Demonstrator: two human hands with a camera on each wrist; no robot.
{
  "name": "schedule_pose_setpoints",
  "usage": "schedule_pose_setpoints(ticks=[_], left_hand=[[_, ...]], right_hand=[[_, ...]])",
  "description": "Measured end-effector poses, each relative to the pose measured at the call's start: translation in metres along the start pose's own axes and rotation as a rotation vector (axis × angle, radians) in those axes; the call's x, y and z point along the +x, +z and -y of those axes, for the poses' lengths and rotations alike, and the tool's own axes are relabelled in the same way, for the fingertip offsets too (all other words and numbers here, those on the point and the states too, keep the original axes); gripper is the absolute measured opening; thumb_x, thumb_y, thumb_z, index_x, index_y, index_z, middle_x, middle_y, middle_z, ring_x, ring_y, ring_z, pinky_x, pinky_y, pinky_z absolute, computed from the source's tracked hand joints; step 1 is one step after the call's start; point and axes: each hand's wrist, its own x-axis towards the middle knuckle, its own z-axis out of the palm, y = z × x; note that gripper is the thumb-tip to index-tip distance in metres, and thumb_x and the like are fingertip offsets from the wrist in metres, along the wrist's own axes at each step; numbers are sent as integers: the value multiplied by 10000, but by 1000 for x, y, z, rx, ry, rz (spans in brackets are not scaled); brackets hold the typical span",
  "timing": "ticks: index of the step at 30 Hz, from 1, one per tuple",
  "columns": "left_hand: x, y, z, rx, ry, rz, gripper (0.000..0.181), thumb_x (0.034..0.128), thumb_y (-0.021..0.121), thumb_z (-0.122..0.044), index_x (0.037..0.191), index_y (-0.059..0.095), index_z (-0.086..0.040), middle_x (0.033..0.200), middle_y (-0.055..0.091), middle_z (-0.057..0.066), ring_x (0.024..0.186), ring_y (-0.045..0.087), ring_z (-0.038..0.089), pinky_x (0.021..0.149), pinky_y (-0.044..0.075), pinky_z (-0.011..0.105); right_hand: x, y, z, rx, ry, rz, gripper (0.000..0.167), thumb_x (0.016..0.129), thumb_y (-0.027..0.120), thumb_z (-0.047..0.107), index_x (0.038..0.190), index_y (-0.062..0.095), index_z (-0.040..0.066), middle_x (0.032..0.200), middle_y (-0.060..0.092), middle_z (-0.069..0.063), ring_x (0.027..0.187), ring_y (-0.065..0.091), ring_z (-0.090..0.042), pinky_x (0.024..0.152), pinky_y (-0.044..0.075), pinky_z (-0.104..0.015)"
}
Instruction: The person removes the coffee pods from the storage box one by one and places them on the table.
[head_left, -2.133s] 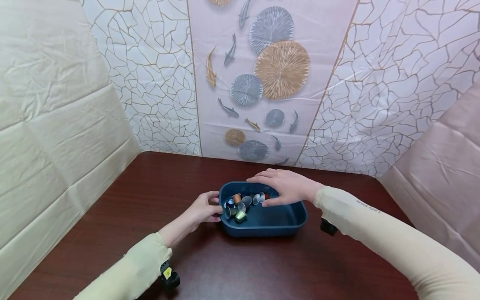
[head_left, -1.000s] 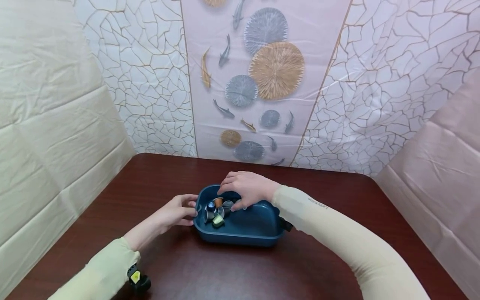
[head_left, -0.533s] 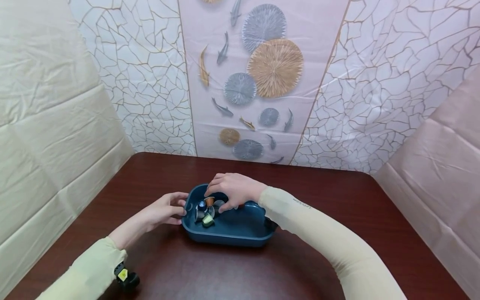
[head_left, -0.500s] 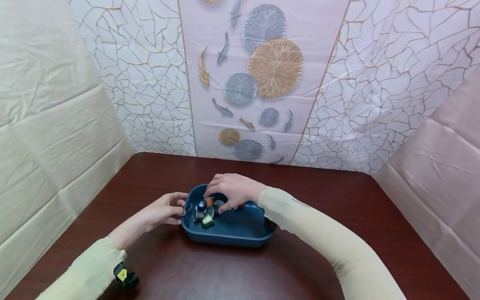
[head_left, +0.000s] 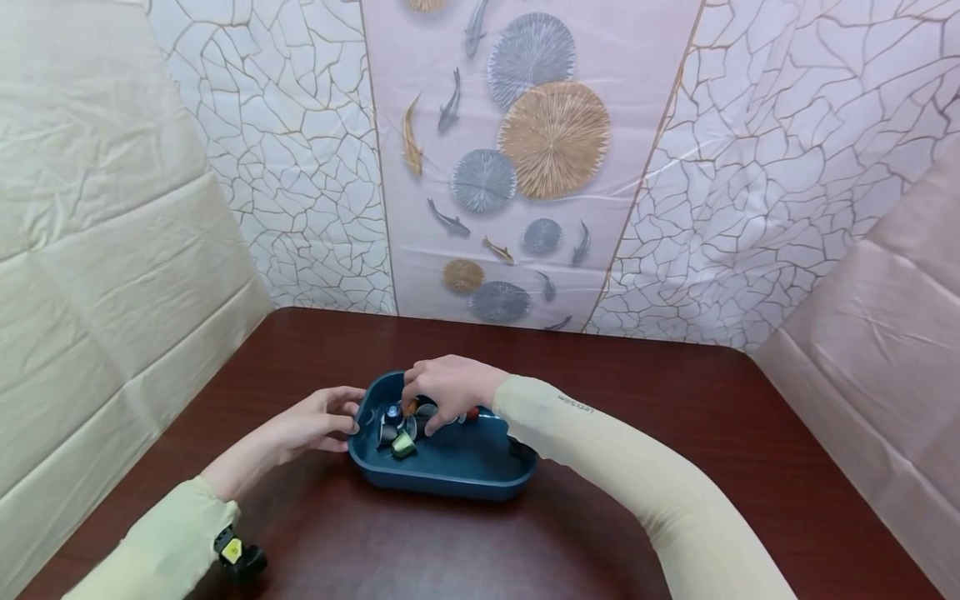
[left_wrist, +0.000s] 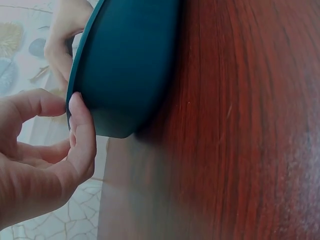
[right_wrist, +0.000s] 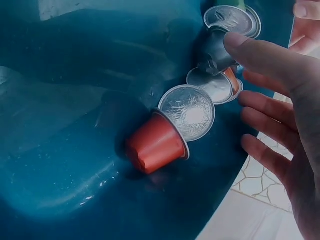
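Observation:
A blue plastic tub (head_left: 450,487) holds several coffee capsules bunched toward its left end. My left hand (head_left: 315,421) grips the tub's left rim; in the left wrist view, a fingertip (left_wrist: 76,102) presses the outer wall. My right hand (head_left: 450,387) reaches down over the capsules, fingers bent loosely apart. In the right wrist view its thumb overlaps a dark capsule (right_wrist: 212,52); whether it touches is unclear. A red capsule (right_wrist: 156,145) lies on its side against a silver-lidded capsule (right_wrist: 187,112). A green capsule (head_left: 402,444) sits nearest the tub's front left.
The tub rests on a dark red-brown wooden table (head_left: 420,550). Patterned cloth (head_left: 555,208) hangs behind the table, and plain pale cloth (head_left: 112,275) hangs along the left side.
The tub has slid leftward with my left hand at its rim. My right hand has moved left and lower, from above the tub's middle into the capsule cluster.

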Motion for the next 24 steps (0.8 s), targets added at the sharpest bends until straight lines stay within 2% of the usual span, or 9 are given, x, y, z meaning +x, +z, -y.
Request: schedule_pose_setpoints(ticks=[8,16,24], left_hand=[[-4,-5,4,-1,-9,-4,610,955,542,-73,1507,296,17,1243,494,208,939,632,200,779,600,300],[-7,-5,6,-15,-18,-9,607,958,549,-82,1506,304,4,1264,495,211,922,636,188,765,594,289],[-8,-5,5,-21,-16,-13,605,956,545,-79,1508,307,-4,1260,495,208,911,636,185,749,591,277]], right_hand=[[10,7,5,-14,8,-20,388,805,768,507,1127,725,294,1143,608,54,1045,512,-84,829,504,-208],[17,15,8,-29,-35,-29,345,814,764,496,1104,709,318,1091,569,55,1027,485,-87,787,472,-201],[20,22,7,-43,-41,-22,306,817,763,486,1077,713,333,1057,541,61,970,462,-94,745,436,-212]])
